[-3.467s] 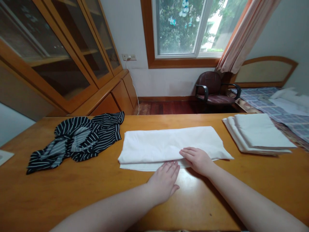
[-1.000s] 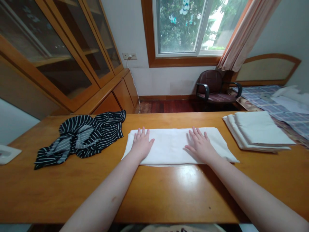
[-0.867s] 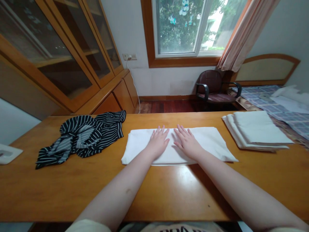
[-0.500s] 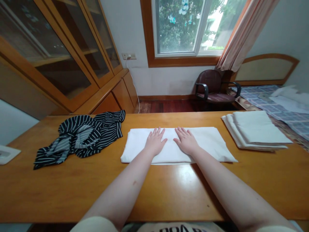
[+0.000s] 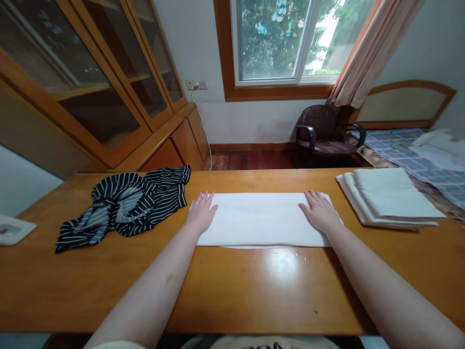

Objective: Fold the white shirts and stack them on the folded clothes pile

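Observation:
A white cloth (image 5: 261,219), folded into a long flat strip, lies across the middle of the wooden table (image 5: 232,291). My left hand (image 5: 201,213) rests flat on its left end, fingers stretched out and apart. My right hand (image 5: 318,211) lies flat on its right end, fingers likewise extended. Neither hand grips anything; both palms press down on the cloth.
A crumpled black-and-white striped garment (image 5: 123,203) lies left of the cloth. A stack of folded white cloths (image 5: 388,198) sits at the table's right. A white object (image 5: 12,228) shows at the left edge. Beyond the table are a wooden cabinet (image 5: 90,87), a chair (image 5: 323,133) and a bed (image 5: 417,145).
Half a second ago both hands lay side by side at the cloth's middle. They have slid apart to its two ends, flat on the cloth.

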The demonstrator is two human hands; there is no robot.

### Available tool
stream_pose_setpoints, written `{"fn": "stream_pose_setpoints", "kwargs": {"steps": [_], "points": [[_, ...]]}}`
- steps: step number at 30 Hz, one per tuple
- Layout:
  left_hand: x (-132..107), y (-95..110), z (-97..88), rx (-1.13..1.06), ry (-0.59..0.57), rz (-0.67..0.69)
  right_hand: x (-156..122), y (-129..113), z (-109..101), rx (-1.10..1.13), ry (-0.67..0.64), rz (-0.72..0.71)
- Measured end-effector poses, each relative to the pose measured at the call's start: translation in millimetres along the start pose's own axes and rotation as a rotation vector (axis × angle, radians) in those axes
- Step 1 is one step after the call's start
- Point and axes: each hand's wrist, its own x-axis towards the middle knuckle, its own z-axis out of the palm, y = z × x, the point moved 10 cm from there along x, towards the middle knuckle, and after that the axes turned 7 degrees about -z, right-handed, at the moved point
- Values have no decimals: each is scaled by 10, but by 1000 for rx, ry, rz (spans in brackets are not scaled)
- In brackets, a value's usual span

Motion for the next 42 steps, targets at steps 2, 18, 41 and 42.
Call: {"fn": "stream_pose_setpoints", "kwargs": {"steps": [2, 18, 41, 42], "points": [[-58, 47, -126, 26, 66, -31, -36, -9, -89, -31, 46, 29], [-769, 1745, 123, -226, -66, 292, -296, -1624, -70, 143, 50, -110], [-745, 11, 76, -13, -117, 2, -518, -703, 42, 26, -51, -57], [-743, -26, 67, 2, -110, -28, -508, -710, 43, 28, -52, -59]]}}
